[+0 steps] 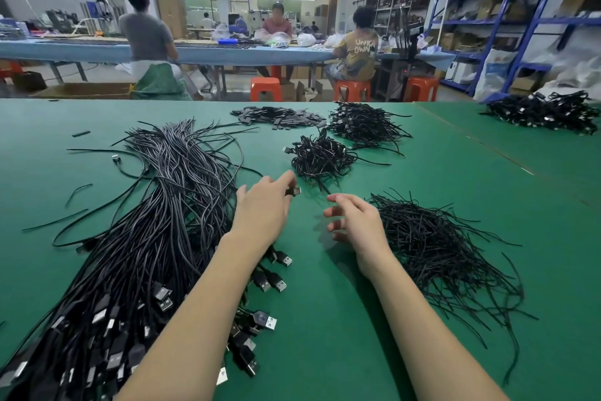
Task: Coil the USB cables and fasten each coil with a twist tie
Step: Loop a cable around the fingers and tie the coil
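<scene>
A big bundle of loose black USB cables (156,222) lies on the left of the green table (325,319), plugs toward me. My left hand (263,205) reaches over it and pinches a small black USB plug (293,191) at its fingertips. My right hand (354,222) hovers just to the right with loosely curled fingers, holding nothing. A loose heap of black twist ties (439,248) lies right beside my right hand. Piles of coiled, tied cables sit ahead at the middle (320,157) and farther back (364,124).
A flat pile of small dark pieces (279,116) lies at the table's far edge. Another cable pile (546,111) sits on the adjoining table at right. Several people sit at a blue table beyond, with orange stools (266,88) and blue shelving (507,20).
</scene>
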Demonstrator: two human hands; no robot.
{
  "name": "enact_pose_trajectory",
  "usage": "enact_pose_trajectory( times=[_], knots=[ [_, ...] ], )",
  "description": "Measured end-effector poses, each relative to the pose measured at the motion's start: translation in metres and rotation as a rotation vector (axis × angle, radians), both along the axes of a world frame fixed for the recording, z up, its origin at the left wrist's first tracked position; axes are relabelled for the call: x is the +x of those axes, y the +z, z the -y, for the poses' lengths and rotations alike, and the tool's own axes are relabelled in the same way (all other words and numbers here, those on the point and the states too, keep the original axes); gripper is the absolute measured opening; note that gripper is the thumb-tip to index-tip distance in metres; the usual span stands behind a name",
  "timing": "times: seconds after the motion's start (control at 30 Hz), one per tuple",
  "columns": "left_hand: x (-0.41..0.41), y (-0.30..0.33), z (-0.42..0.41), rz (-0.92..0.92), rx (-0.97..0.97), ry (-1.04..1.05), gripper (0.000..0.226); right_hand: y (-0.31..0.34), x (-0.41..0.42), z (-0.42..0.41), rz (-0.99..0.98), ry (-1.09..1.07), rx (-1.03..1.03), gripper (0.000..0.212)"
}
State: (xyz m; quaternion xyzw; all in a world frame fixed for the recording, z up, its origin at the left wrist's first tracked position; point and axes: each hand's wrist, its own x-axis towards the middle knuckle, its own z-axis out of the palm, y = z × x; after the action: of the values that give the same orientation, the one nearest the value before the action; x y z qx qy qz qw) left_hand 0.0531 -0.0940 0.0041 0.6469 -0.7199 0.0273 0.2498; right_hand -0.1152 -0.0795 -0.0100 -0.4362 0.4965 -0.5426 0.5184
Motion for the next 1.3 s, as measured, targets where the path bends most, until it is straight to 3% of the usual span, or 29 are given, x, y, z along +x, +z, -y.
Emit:
enact_pose_trajectory(
  times=[0.1, 0.2, 0.37, 0.47, 0.53, 0.6, 0.67, 0.73, 0.8, 0.9, 0.97, 1.07, 1.13, 1.2, 1.27, 1.3],
  knots=[
    [0.007, 0.005, -0.002, -0.042, 0.000, -0.092, 0.014, 0.001, -0.008, 0.002, 0.009, -0.009, 0.024, 0.021],
    [-0.005, 0.014, -0.011, -0.119, -0.064, -0.238, 0.013, -0.001, -0.008, 0.001, -0.137, 0.033, -0.024, 0.013],
    [-0.043, 0.039, -0.025, -0.549, -0.096, -0.451, 0.009, 0.000, 0.001, -0.005, -0.321, 0.213, -0.172, 0.040],
    [-0.058, 0.044, -0.034, -0.791, 0.051, -0.588, 0.006, 0.003, 0.002, -0.007, -0.355, 0.254, -0.246, 0.028],
    [-0.060, 0.047, -0.033, -0.866, 0.055, -0.584, 0.007, 0.002, 0.000, -0.006, -0.441, 0.274, -0.305, 0.017],
    [-0.056, 0.049, -0.030, -1.002, 0.045, -0.528, 0.010, 0.003, -0.004, -0.005, -0.408, 0.311, -0.315, 0.012],
    [-0.051, 0.050, -0.026, -1.159, 0.064, -0.475, 0.012, 0.006, -0.007, -0.003, -0.301, 0.291, -0.306, 0.017],
    [-0.052, 0.052, -0.026, -1.263, 0.084, -0.487, 0.008, 0.007, -0.009, -0.001, -0.364, 0.274, -0.349, 0.033],
    [-0.055, 0.054, -0.027, -1.255, 0.064, -0.506, 0.008, 0.006, -0.006, -0.002, -0.377, 0.299, -0.344, 0.048],
    [-0.061, 0.058, -0.031, -1.204, 0.043, -0.460, 0.011, 0.005, -0.005, -0.002, -0.349, 0.321, -0.330, 0.050],
    [-0.066, 0.061, -0.034, -1.328, 0.112, -0.478, 0.013, 0.006, -0.006, -0.004, -0.376, 0.320, -0.307, 0.051],
    [-0.072, 0.071, -0.041, -1.551, 0.303, -0.549, 0.017, 0.009, -0.003, -0.005, -0.439, 0.305, -0.301, 0.042],
    [-0.075, 0.073, -0.046, -1.634, 0.430, -0.598, 0.016, 0.012, 0.000, -0.005, -0.582, 0.266, -0.345, 0.031],
    [-0.074, 0.074, -0.048, -1.725, 0.472, -0.632, 0.018, 0.015, 0.002, -0.005, -0.669, 0.260, -0.376, 0.023],
    [-0.069, 0.076, -0.047, -1.787, 0.472, -0.654, 0.021, 0.018, -0.001, -0.009, -0.577, 0.360, -0.362, 0.015],
    [-0.064, 0.078, -0.046, -1.778, 0.478, -0.650, 0.024, 0.020, -0.004, -0.012, -0.530, 0.429, -0.351, 0.024]
  ],
)
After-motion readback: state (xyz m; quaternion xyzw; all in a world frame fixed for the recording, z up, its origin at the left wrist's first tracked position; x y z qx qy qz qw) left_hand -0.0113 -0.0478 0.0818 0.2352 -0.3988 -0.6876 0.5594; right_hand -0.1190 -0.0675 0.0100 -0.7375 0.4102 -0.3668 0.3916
